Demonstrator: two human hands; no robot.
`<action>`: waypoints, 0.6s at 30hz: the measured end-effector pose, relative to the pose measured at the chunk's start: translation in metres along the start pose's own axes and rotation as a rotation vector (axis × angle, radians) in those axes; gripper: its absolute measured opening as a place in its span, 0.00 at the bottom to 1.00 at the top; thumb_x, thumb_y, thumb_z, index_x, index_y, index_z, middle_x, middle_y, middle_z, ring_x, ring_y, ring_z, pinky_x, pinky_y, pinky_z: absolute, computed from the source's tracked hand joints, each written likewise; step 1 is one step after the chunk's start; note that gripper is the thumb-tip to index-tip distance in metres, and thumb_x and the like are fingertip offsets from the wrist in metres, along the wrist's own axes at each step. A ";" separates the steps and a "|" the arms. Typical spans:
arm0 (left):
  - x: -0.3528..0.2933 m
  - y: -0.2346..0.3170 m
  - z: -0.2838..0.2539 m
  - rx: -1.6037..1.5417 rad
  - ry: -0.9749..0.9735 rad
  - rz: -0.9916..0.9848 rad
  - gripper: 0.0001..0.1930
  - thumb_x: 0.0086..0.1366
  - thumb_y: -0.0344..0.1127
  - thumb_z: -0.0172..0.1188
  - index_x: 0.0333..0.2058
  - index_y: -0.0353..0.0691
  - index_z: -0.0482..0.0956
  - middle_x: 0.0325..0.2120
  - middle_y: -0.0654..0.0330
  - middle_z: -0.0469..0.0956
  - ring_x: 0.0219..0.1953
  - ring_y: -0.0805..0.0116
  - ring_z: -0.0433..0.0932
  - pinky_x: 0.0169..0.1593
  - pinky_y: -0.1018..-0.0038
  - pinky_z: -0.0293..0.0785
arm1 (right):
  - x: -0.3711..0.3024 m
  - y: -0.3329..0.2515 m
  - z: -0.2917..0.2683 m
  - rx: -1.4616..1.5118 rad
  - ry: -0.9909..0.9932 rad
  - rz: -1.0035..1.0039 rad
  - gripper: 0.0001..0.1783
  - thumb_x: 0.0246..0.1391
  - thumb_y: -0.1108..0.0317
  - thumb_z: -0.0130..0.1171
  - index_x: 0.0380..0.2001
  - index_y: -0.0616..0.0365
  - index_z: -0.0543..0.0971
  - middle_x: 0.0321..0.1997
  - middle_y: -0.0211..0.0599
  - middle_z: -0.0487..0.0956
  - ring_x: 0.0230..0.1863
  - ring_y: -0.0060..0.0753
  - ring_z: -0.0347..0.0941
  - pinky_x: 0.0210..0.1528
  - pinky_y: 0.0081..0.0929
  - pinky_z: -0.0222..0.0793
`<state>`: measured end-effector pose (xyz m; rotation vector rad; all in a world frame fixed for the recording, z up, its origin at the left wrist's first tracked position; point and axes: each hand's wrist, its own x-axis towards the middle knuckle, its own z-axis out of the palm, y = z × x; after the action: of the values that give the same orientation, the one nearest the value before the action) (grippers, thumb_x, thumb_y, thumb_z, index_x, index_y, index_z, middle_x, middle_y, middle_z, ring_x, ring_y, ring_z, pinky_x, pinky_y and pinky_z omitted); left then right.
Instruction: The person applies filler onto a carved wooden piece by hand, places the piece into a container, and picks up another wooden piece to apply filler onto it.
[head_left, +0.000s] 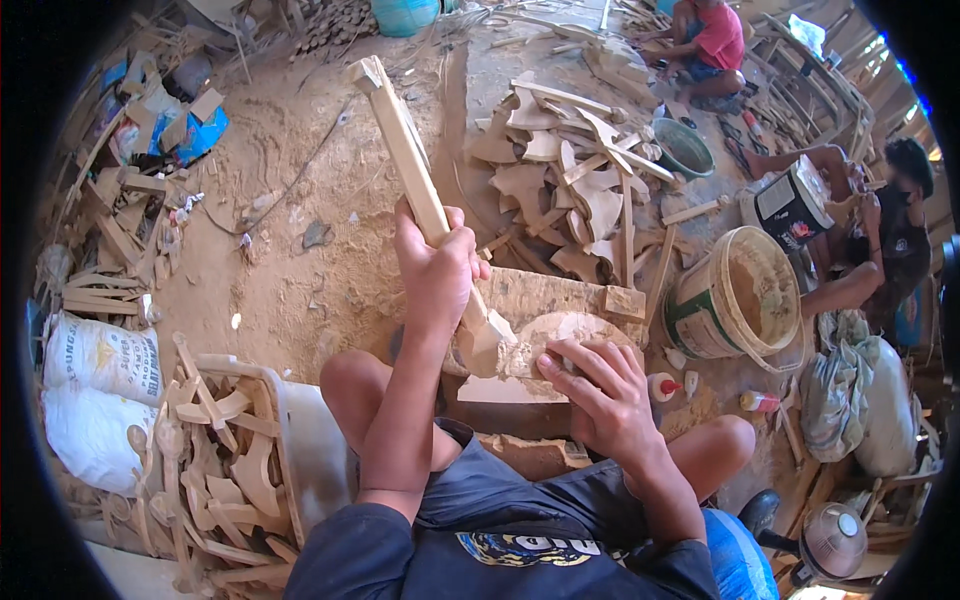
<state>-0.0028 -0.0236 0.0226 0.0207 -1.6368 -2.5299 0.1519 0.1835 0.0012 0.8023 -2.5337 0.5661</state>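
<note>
My left hand [437, 262] is wrapped round a long pale wooden bar [400, 145], which slants from the upper left down toward the work spot. The bar's lower end widens into an angled foot beside a rounded pale slab [570, 325] with crumbly, sawdust-like stuff on it. My right hand [605, 385] lies across this slab, fingers stretched over its near side and fingertips close to the bar's foot. Whether anything small is under those fingers is hidden. Behind the slab is a thick wooden block [545, 297], in front of my crossed legs.
Ahead lies a heap of curved wooden pieces [560, 190]. A dusty bucket [710, 300] and a red-capped glue bottle [662, 387] are at right. More cut pieces [225, 470] fill a container at left, near white sacks [95, 400]. Two people sit at the right, one farther back.
</note>
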 end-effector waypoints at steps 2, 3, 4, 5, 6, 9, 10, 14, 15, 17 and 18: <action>0.000 0.002 -0.002 -0.007 0.010 -0.004 0.24 0.63 0.16 0.51 0.57 0.38 0.62 0.39 0.61 0.72 0.18 0.79 0.68 0.22 0.72 0.77 | -0.001 -0.003 0.001 0.004 0.002 0.002 0.42 0.38 0.67 0.64 0.64 0.49 0.82 0.66 0.36 0.80 0.56 0.41 0.78 0.52 0.40 0.71; 0.001 0.004 -0.004 0.013 0.005 0.007 0.24 0.63 0.16 0.51 0.57 0.39 0.62 0.39 0.61 0.71 0.18 0.79 0.68 0.22 0.72 0.77 | -0.001 -0.006 -0.002 -0.011 -0.027 0.001 0.41 0.38 0.68 0.64 0.64 0.49 0.82 0.65 0.36 0.80 0.55 0.42 0.78 0.52 0.41 0.71; 0.001 0.004 -0.005 0.033 -0.002 0.015 0.24 0.63 0.16 0.51 0.57 0.39 0.61 0.39 0.61 0.71 0.18 0.79 0.68 0.22 0.72 0.77 | -0.001 -0.007 -0.005 -0.027 -0.056 0.002 0.40 0.39 0.69 0.64 0.64 0.50 0.83 0.65 0.37 0.80 0.55 0.42 0.78 0.52 0.41 0.72; 0.001 0.005 -0.004 0.031 0.001 0.013 0.24 0.63 0.16 0.51 0.57 0.39 0.61 0.39 0.61 0.71 0.18 0.79 0.68 0.22 0.72 0.77 | 0.000 -0.008 -0.007 -0.027 -0.060 0.001 0.40 0.39 0.69 0.64 0.64 0.50 0.83 0.65 0.37 0.80 0.55 0.42 0.78 0.52 0.41 0.72; -0.001 0.006 -0.003 0.029 0.012 0.029 0.24 0.63 0.16 0.50 0.56 0.41 0.62 0.39 0.63 0.71 0.18 0.80 0.68 0.23 0.73 0.76 | 0.001 -0.007 -0.009 -0.015 -0.059 0.004 0.39 0.40 0.71 0.64 0.63 0.50 0.83 0.64 0.37 0.81 0.54 0.43 0.79 0.52 0.41 0.72; -0.003 0.007 -0.003 0.037 0.032 0.054 0.23 0.63 0.15 0.49 0.55 0.42 0.63 0.39 0.64 0.71 0.18 0.80 0.67 0.23 0.73 0.75 | 0.000 -0.005 -0.004 0.035 0.018 0.024 0.38 0.41 0.73 0.64 0.62 0.51 0.83 0.63 0.38 0.81 0.53 0.44 0.80 0.52 0.42 0.72; -0.004 0.007 -0.003 0.045 0.043 0.059 0.23 0.63 0.15 0.49 0.55 0.42 0.63 0.39 0.64 0.71 0.18 0.80 0.67 0.23 0.73 0.75 | -0.001 -0.004 -0.002 0.073 0.087 0.043 0.38 0.41 0.74 0.64 0.62 0.52 0.83 0.62 0.38 0.81 0.53 0.44 0.80 0.52 0.42 0.72; -0.005 0.004 0.000 0.025 0.047 0.073 0.23 0.63 0.15 0.49 0.54 0.42 0.62 0.40 0.63 0.71 0.18 0.80 0.67 0.23 0.73 0.73 | -0.001 -0.011 0.011 0.038 0.066 0.051 0.37 0.40 0.75 0.65 0.61 0.53 0.83 0.62 0.39 0.81 0.54 0.44 0.80 0.52 0.43 0.73; -0.003 0.004 0.000 0.026 0.048 0.060 0.23 0.63 0.15 0.49 0.54 0.42 0.62 0.39 0.63 0.71 0.18 0.80 0.67 0.22 0.73 0.73 | -0.004 -0.011 0.017 0.044 0.055 0.059 0.38 0.40 0.75 0.65 0.61 0.53 0.83 0.61 0.39 0.81 0.54 0.45 0.80 0.53 0.43 0.73; 0.000 0.006 -0.004 0.031 0.051 0.047 0.23 0.63 0.15 0.49 0.54 0.42 0.62 0.39 0.63 0.72 0.18 0.80 0.67 0.22 0.73 0.72 | -0.003 -0.015 0.019 0.053 0.045 0.067 0.38 0.39 0.75 0.65 0.61 0.54 0.83 0.61 0.39 0.81 0.54 0.45 0.80 0.53 0.43 0.73; 0.000 0.006 -0.005 0.030 0.055 0.055 0.23 0.63 0.15 0.49 0.54 0.42 0.63 0.39 0.63 0.72 0.18 0.80 0.67 0.22 0.73 0.72 | -0.003 -0.018 0.016 0.031 0.021 0.075 0.38 0.39 0.75 0.65 0.61 0.54 0.83 0.61 0.40 0.81 0.54 0.45 0.80 0.53 0.43 0.73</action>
<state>-0.0022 -0.0309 0.0264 0.0476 -1.6321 -2.4415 0.1611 0.1633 -0.0085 0.7113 -2.5498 0.6367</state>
